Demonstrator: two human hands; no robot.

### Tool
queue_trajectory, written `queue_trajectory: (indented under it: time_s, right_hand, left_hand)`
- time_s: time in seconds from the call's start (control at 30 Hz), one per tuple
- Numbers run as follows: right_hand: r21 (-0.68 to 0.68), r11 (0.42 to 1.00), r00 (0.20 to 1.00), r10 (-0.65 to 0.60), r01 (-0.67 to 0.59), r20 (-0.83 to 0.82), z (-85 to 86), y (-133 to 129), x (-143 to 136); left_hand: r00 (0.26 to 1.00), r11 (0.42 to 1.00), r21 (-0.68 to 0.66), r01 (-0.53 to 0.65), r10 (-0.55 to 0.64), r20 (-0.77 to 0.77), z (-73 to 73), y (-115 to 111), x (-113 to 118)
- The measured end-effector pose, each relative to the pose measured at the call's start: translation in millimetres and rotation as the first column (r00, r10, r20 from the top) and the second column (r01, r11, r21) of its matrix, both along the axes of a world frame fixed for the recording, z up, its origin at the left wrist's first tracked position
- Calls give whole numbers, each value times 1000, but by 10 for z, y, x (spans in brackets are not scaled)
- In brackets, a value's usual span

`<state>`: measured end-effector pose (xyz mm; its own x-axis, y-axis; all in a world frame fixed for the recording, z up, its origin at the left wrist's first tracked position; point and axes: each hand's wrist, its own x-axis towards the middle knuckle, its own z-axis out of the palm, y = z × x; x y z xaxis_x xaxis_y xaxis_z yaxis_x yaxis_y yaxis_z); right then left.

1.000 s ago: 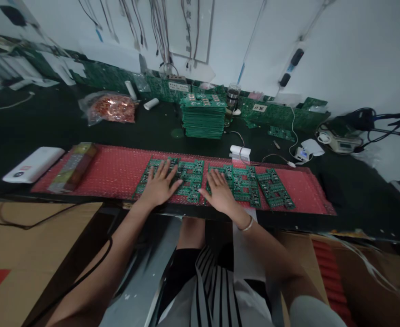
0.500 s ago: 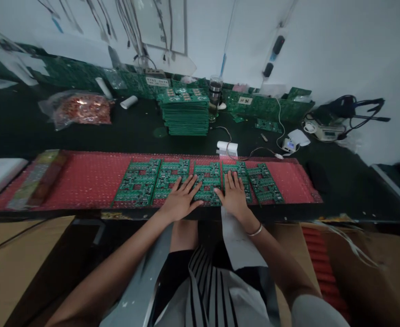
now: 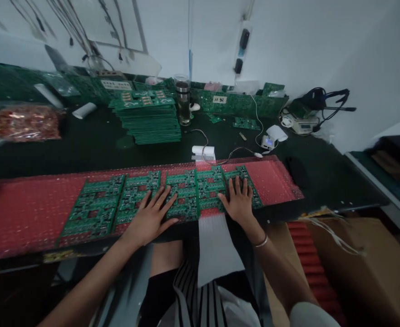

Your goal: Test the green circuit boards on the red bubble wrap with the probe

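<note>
Several green circuit boards [image 3: 91,204] lie in a row on a strip of pink bubble wrap [image 3: 26,204]. My left hand [image 3: 150,219] rests flat with fingers spread, its fingertips over the second and third boards from the left. My right hand [image 3: 239,203] lies with fingers spread on the rightmost circuit board [image 3: 253,188], its thumb by the neighbouring board [image 3: 210,179]. A white paper strip [image 3: 216,247] runs under the wrap and hangs over the table's front edge between my arms.
Behind the row stand a tall stack of green boards [image 3: 148,120] and a glass bottle [image 3: 184,106]. A bag of copper-coloured parts [image 3: 24,121] lies left. A thin cable [image 3: 232,156] crosses to a small white device [image 3: 269,142]. A scale [image 3: 300,124] sits back right.
The view has turned to the right. My right hand has moved from the fourth board to the rightmost one; my left hand stays flat near the second and third boards.
</note>
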<state>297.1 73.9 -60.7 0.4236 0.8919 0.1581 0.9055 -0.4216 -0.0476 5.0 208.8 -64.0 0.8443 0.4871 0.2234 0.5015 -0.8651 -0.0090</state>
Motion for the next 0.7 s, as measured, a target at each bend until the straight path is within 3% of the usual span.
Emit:
queue_trajectory:
  time_s: [0.1,0.23,0.33,0.43,0.53,0.7]
  right_hand:
    - [58,998,999,18,-16,-38,103,195,66]
    - [193,981,997,48,-36,-59,332,903,787]
    - [81,995,997,-60,64,-44,480,1586,1422]
    - [-9,993,992,-119,119,-30,519,2093,1785]
    - [-19,990,990,-138,138,-23,423,2324,1905]
    - [-39,990,991,-133,133,11,286,2305,2018]
  left_hand:
    - [999,1000,14,24,-24,38,19,-12,-22]
    - [992,992,76,103,-109,71,141,-157,45]
    - [983,975,161,153,-167,75,181,-266,187]
    - [951,945,230,232,-270,152,123,-303,340]
    - [886,946,180,269,-317,339,15,-356,447]
    - [813,943,-89,320,-225,538,-114,-629,510]
